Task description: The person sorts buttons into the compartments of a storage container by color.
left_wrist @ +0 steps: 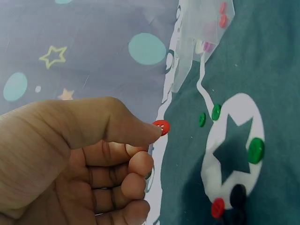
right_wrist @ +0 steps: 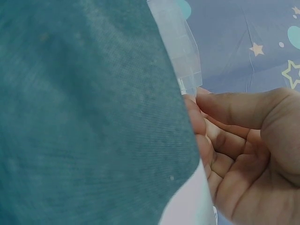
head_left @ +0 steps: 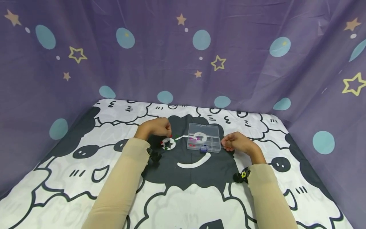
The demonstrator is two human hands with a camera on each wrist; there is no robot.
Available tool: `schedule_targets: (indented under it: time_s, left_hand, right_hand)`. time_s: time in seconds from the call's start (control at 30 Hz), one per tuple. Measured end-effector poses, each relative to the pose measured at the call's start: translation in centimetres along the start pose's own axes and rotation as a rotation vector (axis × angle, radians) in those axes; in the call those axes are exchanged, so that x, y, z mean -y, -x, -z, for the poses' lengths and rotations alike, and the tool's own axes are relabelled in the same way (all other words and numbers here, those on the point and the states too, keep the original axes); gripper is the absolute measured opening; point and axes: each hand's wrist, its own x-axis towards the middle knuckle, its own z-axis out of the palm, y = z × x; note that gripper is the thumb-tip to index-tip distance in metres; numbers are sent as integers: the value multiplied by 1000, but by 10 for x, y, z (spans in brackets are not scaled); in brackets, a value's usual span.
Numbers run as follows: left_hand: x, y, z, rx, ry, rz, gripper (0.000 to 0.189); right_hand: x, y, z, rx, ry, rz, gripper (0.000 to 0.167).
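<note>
My left hand (head_left: 157, 126) pinches a red button (left_wrist: 162, 127) between thumb and forefinger, its other fingers curled in. Below it, green buttons (left_wrist: 256, 150), another red button (left_wrist: 217, 207) and dark buttons (left_wrist: 238, 194) lie on the cloth around a printed star. To the right stands a clear plastic compartment box (head_left: 213, 148) with its lid (head_left: 210, 129) raised at the back. Pink, red and blue pieces sit in its compartments. At the box's right side, my right hand (head_left: 235, 142) pinches the edge between thumb and fingertips, as the right wrist view shows.
A cloth (head_left: 194, 178) printed with cartoon clouds and a dark face covers the table. Behind it and at both sides hangs a purple curtain (head_left: 160, 70) with stars and blue ovals. Black straps with small devices (head_left: 241, 176) sit on both wrists.
</note>
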Motion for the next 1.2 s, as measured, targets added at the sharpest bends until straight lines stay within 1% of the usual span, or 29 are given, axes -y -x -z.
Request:
schedule_targets:
  time_s: [0.1,0.3,0.57,0.7,0.77,0.83,0.97,1.03,1.2]
  left_hand:
    - [-7,-4,1,3,-21,-1,42]
    - [-18,-14,2,23,-59,-34,43]
    - [-31,-27,-6,39,-58,-92,44]
    - [-35,-32,-11,52,-84,-96,46]
    - [-37,-34,-13,67,-76,-94,47]
    - [-39,-35,-16,83,-48,-88,48]
    - [-42,-38,-21,88,-2,-68,47]
    - [-44,-40,-23,79,2,-65,46]
    - [-47,-47,-28,83,-2,-78,46]
  right_hand:
    - [1,2,0,2,-4,5,24]
    - [5,5,0,5,-11,24,24]
    - [2,5,1,-4,-19,28,20]
    - [1,3,0,-5,-33,30,19]
    - [1,3,-1,-2,-40,30,20]
    - [0,3,-2,2,-42,26,20]
    - [0,3,-2,0,-32,21,19]
    - [1,3,-2,-6,-29,22,18]
    - [2,5,-2,-7,-32,31,18]
